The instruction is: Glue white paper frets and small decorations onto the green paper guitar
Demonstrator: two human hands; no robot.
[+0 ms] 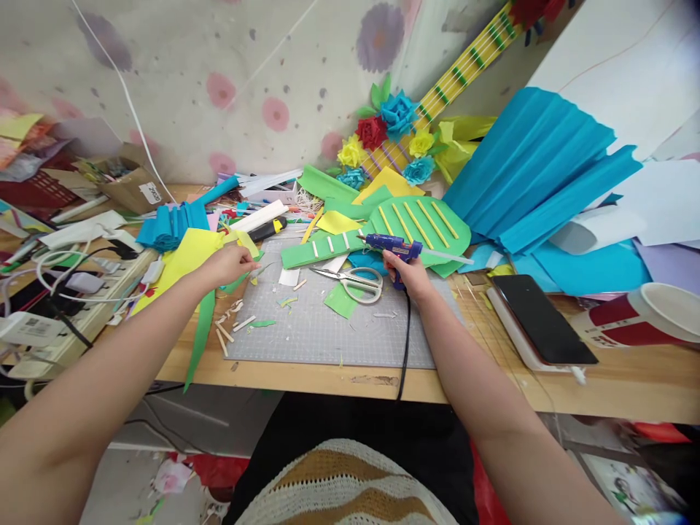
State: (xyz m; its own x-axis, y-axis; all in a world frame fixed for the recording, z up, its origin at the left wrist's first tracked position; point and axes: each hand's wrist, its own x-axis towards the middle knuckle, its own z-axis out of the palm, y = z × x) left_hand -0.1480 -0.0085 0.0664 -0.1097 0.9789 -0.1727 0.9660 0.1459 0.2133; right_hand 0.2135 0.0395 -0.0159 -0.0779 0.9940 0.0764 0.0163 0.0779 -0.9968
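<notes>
My right hand (407,277) is wrapped around the handle of a blue hot glue gun (394,246); a clear glue stick juts from its back. The nozzle points left, over a green paper guitar (424,219) with yellow strips on its body and short white strips on its neck. My left hand (232,264) is pinched closed beside yellow paper (189,255), at the left edge of the grey cutting mat (295,335). What its fingertips hold, if anything, is too small to make out. White-handled scissors (353,283) lie on the mat below the glue gun.
A finished-looking yellow guitar with paper flowers (399,113) leans on the wall. Blue crepe paper (539,160) stands at right, near a phone (544,317) and paper cup (648,313). At left are a power strip (71,313) and a utility knife (267,228). The gun's cord hangs over the table edge.
</notes>
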